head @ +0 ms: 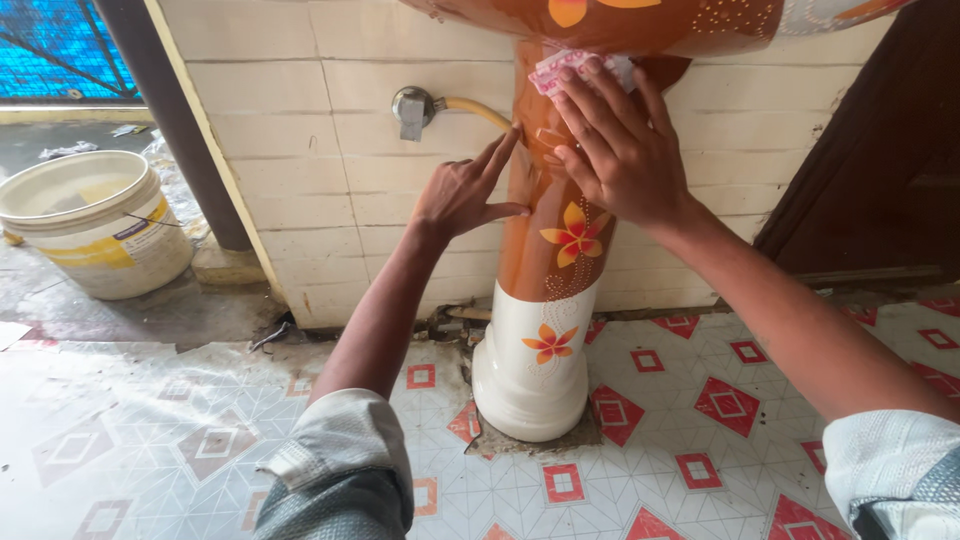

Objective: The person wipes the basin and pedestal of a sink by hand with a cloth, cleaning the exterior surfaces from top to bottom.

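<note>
A brown and white sink pedestal (545,300) painted with orange flowers stands against the tiled wall, under a matching basin (640,25) at the top edge. My right hand (615,145) presses a pink and white cloth (570,68) flat against the upper front of the pedestal, fingers spread over it. My left hand (465,190) rests on the pedestal's left side with fingers stretched out, holding nothing.
A metal tap valve (412,108) with a yellowish hose (480,110) juts from the cream wall left of the pedestal. A white plastic bucket (95,225) stands at far left on wet concrete. A dark wooden door (880,150) is at right. Patterned red and white flooring (690,420) lies below.
</note>
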